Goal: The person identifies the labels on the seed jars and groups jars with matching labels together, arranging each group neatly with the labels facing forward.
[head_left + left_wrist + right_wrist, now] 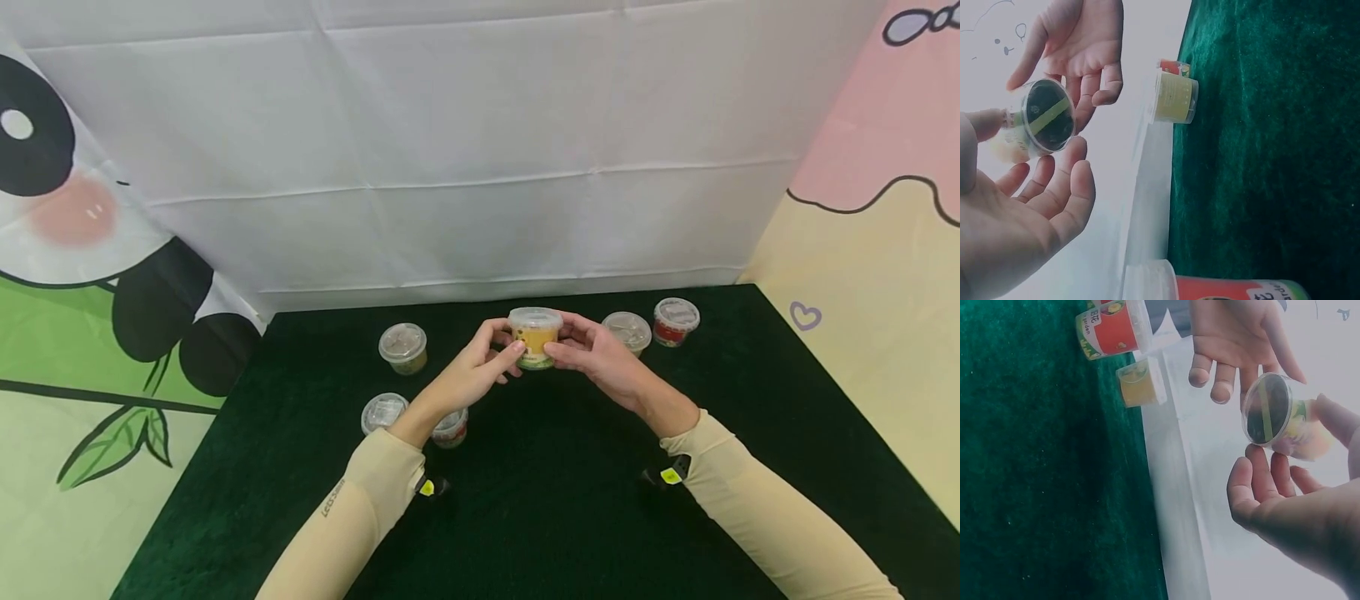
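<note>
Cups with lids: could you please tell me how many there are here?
6: one held, two far right, one far left, two near the left wrist. None seems hidden.

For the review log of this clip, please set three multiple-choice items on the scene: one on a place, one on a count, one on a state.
1. Where is the yellow-labelled cup?
A. lifted between both hands, above the middle of the mat
B. standing at the mat's near edge
C. lying on the white cloth

2. How many other lidded cups stand on the green mat?
A. two
B. five
C. eight

3. What state is the held cup's lid in?
A. taken off and laid on the mat
B. on the cup
C. hanging half off

Answers: 1 A, the left hand and the right hand hold it from either side. 2 B, three to the left and two to the right in the head view. 3 B, the clear lid sits flat on its rim.
</note>
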`<state>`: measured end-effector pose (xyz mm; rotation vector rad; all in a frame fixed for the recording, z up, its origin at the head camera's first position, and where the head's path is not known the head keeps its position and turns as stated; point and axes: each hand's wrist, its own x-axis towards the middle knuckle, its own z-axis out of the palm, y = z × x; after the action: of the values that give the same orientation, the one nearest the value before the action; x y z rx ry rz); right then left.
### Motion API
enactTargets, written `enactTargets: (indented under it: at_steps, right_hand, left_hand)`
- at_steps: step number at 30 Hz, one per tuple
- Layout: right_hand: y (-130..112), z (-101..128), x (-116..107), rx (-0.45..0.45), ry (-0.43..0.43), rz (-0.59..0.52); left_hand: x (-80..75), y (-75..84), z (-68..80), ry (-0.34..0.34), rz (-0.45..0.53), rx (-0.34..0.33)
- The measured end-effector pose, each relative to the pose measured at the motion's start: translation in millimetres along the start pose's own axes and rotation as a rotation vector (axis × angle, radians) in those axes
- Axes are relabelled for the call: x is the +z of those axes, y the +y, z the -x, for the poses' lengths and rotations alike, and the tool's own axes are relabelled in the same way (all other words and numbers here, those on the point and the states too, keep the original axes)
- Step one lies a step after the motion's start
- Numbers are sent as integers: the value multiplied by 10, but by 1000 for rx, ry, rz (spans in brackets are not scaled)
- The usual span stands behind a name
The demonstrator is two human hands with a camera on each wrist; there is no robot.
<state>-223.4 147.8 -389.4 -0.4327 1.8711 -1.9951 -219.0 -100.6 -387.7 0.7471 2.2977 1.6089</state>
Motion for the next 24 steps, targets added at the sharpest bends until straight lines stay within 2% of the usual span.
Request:
enactTargets:
  at_steps: [5,13,24]
  right_hand:
    - [-1,10,4,3,2,-59]
    - [15,12,10,-18,1,-88]
    - [-2,1,22,-36,-26,-54]
  left_hand:
    - [-15,13,7,13,1,-4]
    - [-23,11,17,9,-5,-13]
    - [-33,32,3,6,1,-12]
